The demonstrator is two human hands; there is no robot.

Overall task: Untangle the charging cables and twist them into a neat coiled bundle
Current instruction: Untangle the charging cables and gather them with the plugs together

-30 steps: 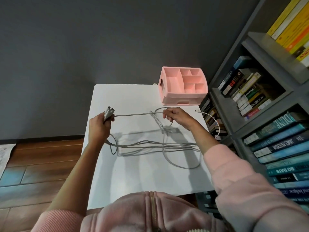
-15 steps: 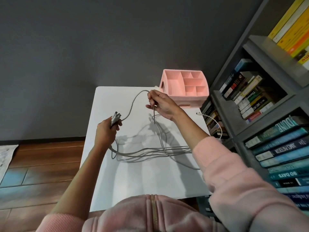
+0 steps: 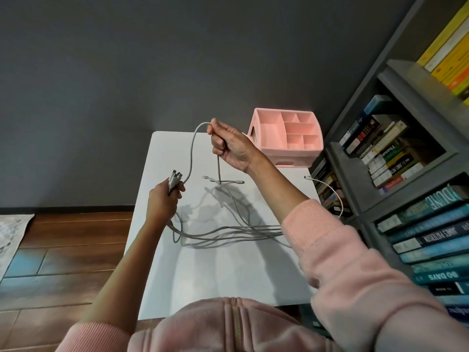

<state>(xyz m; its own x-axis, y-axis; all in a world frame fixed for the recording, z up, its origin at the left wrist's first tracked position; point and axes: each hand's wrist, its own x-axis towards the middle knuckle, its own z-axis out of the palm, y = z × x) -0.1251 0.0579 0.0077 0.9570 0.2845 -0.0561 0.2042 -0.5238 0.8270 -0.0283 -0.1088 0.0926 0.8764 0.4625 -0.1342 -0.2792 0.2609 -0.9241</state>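
Head view, left hand (image 3: pixel 162 199), right hand (image 3: pixel 232 148) gripping cables (image 3: pixel 228 231), one organizer (image 3: pixel 291 155)

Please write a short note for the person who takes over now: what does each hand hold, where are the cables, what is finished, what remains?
Left hand: grips a bunch of plug ends above the white table.
Right hand: holds one grey cable, raised in an arch between the hands.
Other cables: loose, crossing strands on the table; a white cable hangs over the right edge.
Done: some ends gathered.
Left: untangle the strands, coil the bundle.
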